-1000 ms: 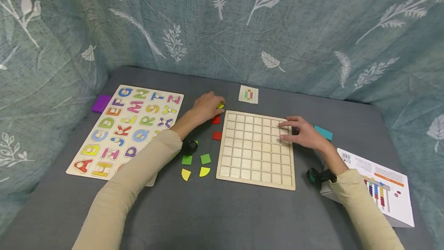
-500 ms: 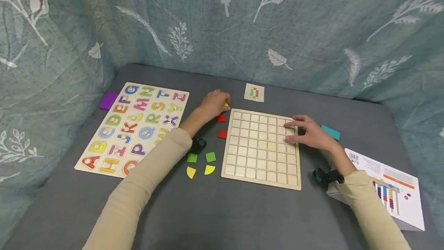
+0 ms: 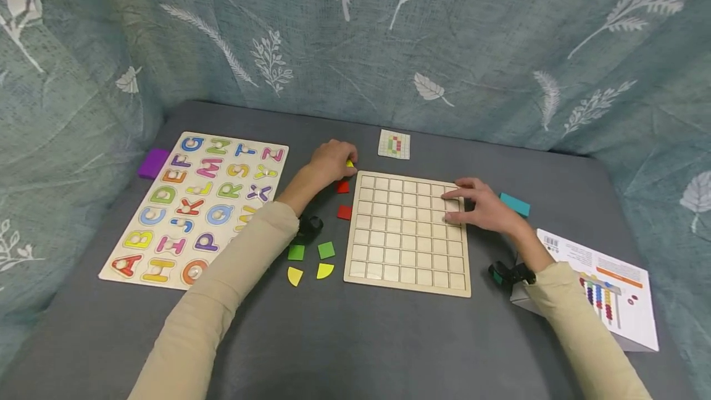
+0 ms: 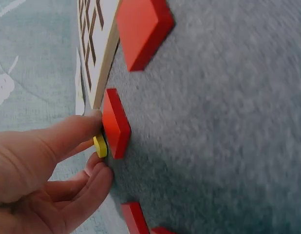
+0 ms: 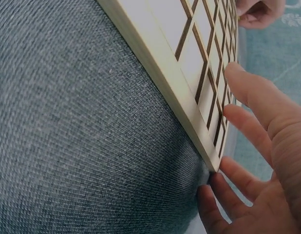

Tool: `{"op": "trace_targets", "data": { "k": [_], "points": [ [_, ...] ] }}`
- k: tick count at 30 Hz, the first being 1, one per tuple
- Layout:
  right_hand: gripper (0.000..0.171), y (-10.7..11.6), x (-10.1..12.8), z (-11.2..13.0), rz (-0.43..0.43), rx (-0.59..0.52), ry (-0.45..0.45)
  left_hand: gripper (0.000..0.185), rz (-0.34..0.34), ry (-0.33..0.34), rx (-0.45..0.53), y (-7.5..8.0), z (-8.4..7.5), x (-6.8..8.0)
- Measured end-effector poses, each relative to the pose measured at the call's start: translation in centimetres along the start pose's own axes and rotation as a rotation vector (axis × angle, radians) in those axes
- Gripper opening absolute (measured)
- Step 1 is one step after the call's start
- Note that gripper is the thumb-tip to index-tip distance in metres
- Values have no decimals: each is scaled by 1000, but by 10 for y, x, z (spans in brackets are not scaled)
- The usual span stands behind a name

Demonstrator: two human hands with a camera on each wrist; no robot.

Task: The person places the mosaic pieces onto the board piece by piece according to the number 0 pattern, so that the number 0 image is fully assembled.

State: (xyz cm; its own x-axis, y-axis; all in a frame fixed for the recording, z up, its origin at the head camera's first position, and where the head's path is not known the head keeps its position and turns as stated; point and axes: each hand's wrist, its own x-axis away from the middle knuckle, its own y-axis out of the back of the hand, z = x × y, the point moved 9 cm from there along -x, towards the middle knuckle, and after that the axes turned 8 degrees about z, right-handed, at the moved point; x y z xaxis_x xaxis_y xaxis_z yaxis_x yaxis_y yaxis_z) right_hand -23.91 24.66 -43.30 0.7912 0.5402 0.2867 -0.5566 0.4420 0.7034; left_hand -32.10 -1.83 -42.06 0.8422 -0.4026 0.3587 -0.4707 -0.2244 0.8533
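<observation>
At the far-left corner of the square wooden grid board (image 3: 409, 241), my left hand (image 3: 332, 161) pinches a small yellow piece (image 4: 100, 145) between thumb and fingers. Its full outline is hidden by the fingers. Right beside the thumb lies a red tile (image 4: 116, 124), and another red tile (image 3: 344, 212) is nearer along the board's left edge. My right hand (image 3: 482, 205) rests on the board's right side, its fingers spread and relaxed over the rim and cells; it holds nothing.
Green squares (image 3: 326, 250) and yellow quarter circles (image 3: 325, 271) lie left of the board. A pattern card (image 3: 394, 144) lies behind it. An alphabet puzzle (image 3: 261, 159) with a purple block (image 3: 153, 163) is leftward; a teal block (image 3: 515, 204) and abacus box (image 3: 622, 289) are rightward.
The head view shifts slightly, to one side and back. Against the board, both hands stay in nearly the same places, the left at the yellow piece and the right on the board's edge.
</observation>
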Motion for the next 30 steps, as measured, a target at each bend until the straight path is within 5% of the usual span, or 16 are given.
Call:
{"op": "trace_targets", "data": {
  "k": [16, 30],
  "points": [
    [35, 0, -1, 11, -89, 111, 76, 30, 0, 25, -1, -3, 4, 1],
    [33, -2, 0, 16, -55, 127, 148, 30, 15, 37, 7, -1, 5, 0]
  ]
}}
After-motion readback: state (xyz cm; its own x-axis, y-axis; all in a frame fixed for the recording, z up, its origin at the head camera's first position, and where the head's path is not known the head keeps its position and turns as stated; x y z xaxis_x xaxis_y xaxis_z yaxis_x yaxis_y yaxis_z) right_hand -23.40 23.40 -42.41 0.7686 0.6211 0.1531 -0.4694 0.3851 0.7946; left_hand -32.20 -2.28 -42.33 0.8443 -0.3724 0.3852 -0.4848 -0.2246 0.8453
